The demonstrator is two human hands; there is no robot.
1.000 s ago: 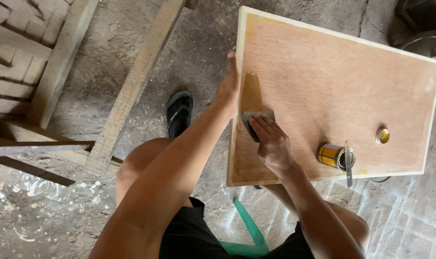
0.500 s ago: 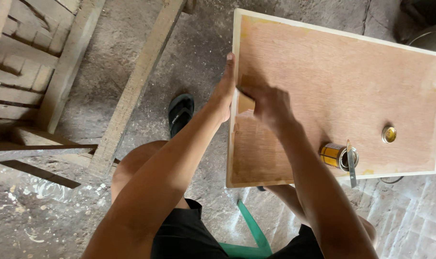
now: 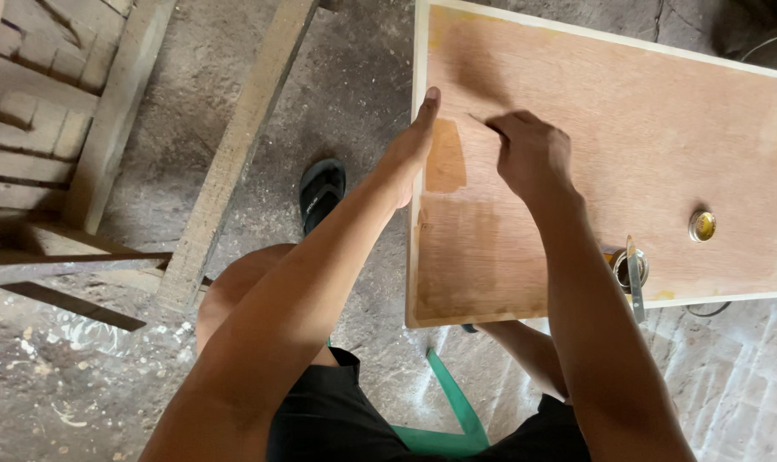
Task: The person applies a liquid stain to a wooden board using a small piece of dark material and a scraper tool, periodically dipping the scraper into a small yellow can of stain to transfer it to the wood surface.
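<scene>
Your plywood panel (image 3: 628, 145) is matt reddish wood with pale raw edging; the strip nearest you is darker and yellowed, lightly sheened. The small tin (image 3: 629, 267) and its lid (image 3: 702, 225) are glossy metal. The floor (image 3: 354, 94) is rough, dusty concrete.

A: Where do my hands sit relative to the board (image 3: 628, 145)?

B: My left hand (image 3: 410, 150) rests against the board's left edge; my right hand (image 3: 529, 154) lies on the board, just right of the left hand.

A: And the rest?

B: The can (image 3: 628, 267) stands on the board near its front edge, right of my right hand. The lid (image 3: 702, 225) lies on the board, right of the can. The sandal (image 3: 322, 192) sits on the floor left of the board; the plank (image 3: 234, 154) lies farther left.
</scene>
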